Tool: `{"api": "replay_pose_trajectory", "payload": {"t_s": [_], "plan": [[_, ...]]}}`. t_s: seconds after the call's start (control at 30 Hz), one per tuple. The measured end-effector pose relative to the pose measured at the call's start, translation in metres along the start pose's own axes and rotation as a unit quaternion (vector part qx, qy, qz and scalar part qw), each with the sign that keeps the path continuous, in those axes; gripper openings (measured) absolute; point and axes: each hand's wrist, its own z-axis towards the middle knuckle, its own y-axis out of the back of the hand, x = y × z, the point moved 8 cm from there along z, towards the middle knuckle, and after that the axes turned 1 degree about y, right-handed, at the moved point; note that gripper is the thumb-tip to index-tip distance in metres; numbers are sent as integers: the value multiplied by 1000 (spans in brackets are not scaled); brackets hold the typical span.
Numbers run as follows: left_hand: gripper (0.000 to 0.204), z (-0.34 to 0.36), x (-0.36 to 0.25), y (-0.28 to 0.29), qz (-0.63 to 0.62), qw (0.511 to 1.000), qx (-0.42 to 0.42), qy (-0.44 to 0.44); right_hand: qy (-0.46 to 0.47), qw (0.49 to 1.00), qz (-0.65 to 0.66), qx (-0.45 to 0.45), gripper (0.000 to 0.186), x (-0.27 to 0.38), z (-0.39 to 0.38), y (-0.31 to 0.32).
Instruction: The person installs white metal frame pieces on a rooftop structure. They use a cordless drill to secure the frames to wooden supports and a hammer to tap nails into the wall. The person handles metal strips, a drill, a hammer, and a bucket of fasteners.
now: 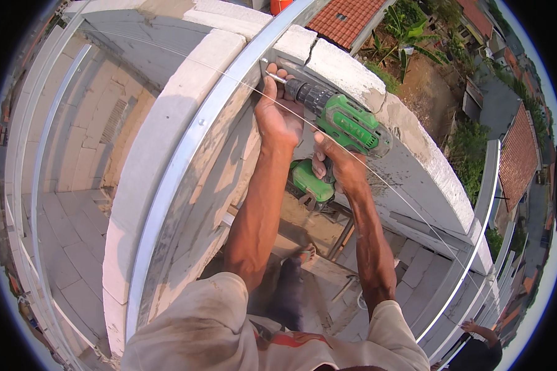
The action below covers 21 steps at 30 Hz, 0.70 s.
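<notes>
A green and black cordless drill (353,123) points up and left toward a shiny metal channel (195,133). My right hand (341,162) is wrapped round its handle, above the green battery base (312,182). My left hand (278,114) is at the front of the drill, thumb and fingers closed about the silver bit (276,76) just ahead of the black chuck. The bit's tip is close to the channel's side; whether it touches a screw there is too small to tell.
Pale block walls (179,86) stand left and right (408,148) of me. A thin white string (377,176) crosses in front of my hands. More metal channels (56,117) run at left. My foot (306,252) shows far below. Another person's hand (476,328) is at lower right.
</notes>
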Motion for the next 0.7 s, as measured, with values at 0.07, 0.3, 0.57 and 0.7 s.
{"api": "replay_pose_trajectory", "payload": {"t_s": [0.07, 0.3, 0.57, 0.7], "plan": [[40, 0, 0, -3, 10, 1000, 8, 2, -10, 999, 45, -5, 35, -13, -1, -2], [55, -1, 0, 2, 31, 999, 10, -5, 61, 995, 41, -62, 40, -9, -8, -7], [66, 0, 2, 3, 42, 999, 20, -4, 100, 991, 26, -84, 43, -8, -13, -9], [68, 5, -1, 9, 45, 998, 43, 0, 100, 988, 65, -100, 36, -11, -13, -9]]}}
